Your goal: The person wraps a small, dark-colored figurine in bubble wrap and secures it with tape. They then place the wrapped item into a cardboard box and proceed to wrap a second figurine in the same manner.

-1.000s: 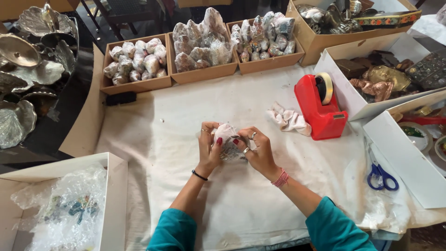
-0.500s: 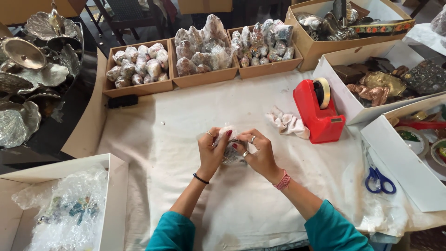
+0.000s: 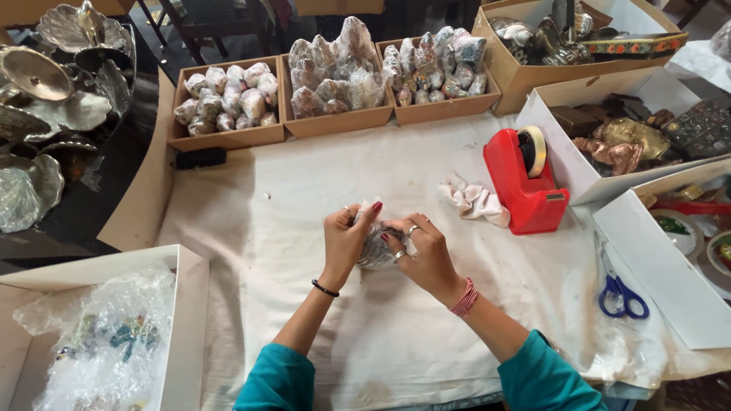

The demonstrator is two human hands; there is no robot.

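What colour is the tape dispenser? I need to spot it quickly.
Red. The tape dispenser shows clearly in the head view, right of both hands.

A red tape dispenser [image 3: 525,183], blue-handled scissors [image 3: 620,293] and a crumpled cloth [image 3: 474,202] lie on the white-covered table [image 3: 266,213].

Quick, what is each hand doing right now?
Left hand: closed around the small bubble-wrapped bundle.
Right hand: closed on the same bundle, fingers pressing the wrap.
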